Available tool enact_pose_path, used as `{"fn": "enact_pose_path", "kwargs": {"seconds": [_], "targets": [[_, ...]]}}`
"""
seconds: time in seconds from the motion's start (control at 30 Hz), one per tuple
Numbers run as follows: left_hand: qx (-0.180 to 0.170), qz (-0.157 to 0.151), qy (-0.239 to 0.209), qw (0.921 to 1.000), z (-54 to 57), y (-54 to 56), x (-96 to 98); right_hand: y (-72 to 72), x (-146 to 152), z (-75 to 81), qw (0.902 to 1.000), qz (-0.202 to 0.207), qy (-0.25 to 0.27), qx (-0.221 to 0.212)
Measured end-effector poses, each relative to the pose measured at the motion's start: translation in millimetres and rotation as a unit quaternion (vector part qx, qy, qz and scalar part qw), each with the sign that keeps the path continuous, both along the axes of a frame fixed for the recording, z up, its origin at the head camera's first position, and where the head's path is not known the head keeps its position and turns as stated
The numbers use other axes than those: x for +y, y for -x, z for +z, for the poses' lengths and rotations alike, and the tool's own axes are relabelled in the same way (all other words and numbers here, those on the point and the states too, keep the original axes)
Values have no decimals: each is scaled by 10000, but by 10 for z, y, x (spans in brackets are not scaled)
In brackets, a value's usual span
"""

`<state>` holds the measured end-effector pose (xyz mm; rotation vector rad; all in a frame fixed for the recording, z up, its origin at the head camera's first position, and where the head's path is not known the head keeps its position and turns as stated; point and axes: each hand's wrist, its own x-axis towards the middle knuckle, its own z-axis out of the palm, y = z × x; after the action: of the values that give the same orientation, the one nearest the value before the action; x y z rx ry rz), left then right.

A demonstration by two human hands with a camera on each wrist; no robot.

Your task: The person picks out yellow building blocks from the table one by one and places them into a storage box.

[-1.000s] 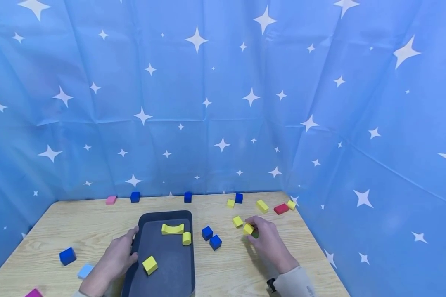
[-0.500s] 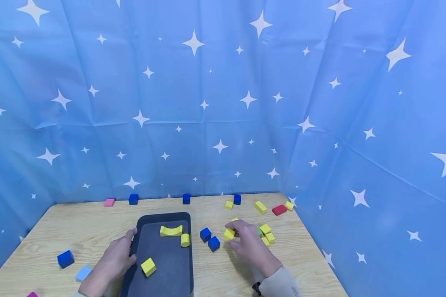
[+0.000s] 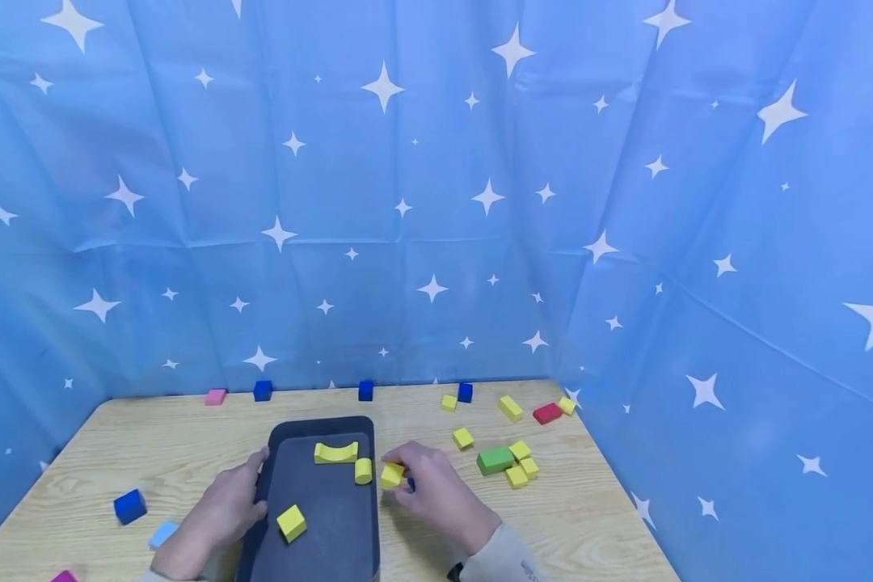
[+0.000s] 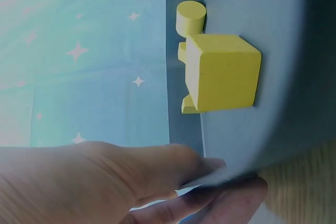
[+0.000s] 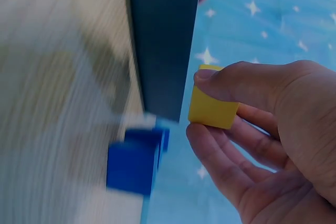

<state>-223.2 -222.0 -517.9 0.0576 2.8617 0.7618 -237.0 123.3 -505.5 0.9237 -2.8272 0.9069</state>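
My right hand (image 3: pixel 436 489) pinches a yellow cube (image 3: pixel 392 475) between thumb and fingers, just off the right wall of a dark grey tray. In the right wrist view, the yellow cube (image 5: pixel 212 109) is held up near the tray's outer wall (image 5: pixel 165 40). My left hand (image 3: pixel 221 513) grips the left rim of the tray (image 3: pixel 338 550), thumb inside and fingers outside. Inside the tray lie a yellow arch block (image 3: pixel 336 454), a yellow cylinder (image 3: pixel 363 471) and another yellow cube (image 4: pixel 226 74). Blue cubes (image 5: pixel 131 166) beside the tray are mostly hidden behind my right hand in the head view.
A green block (image 3: pixel 495 461) lies against several yellow cubes (image 3: pixel 529 467) on the right. Farther back are a yellow bar (image 3: pixel 511 407), a red block (image 3: pixel 547 413) and blue cubes (image 3: pixel 365 390). A blue cube (image 3: pixel 130 507) and light blue block (image 3: pixel 163 534) lie left of the tray.
My right hand has carried the yellow cube leftward to the tray's right side, uncovering the green block and now covering the blue cubes. The left hand stays on the tray.
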Motion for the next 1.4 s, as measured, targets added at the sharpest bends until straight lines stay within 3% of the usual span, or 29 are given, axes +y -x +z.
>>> {"fn": "enact_pose_path", "kwargs": {"seconds": [0.37,0.67,0.93,1.13,1.4], "targets": [[-109,-114,-124,9998,64,1,-45,-116,-415,12,9977,402,-536,-26],[-435,-100,-521,9976,125,-5,-55,-126,-548,11,9962,614,-611,-9],[-548,-42,-771,9955,96,10,-66,-151,-628,24,9923,884,-834,-232],[-563,-28,-697,9960,83,18,-64,-146,-581,23,9925,827,-855,-293],[-329,-172,-184,9991,85,22,-66,-113,-474,35,9962,666,-561,-41]]}}
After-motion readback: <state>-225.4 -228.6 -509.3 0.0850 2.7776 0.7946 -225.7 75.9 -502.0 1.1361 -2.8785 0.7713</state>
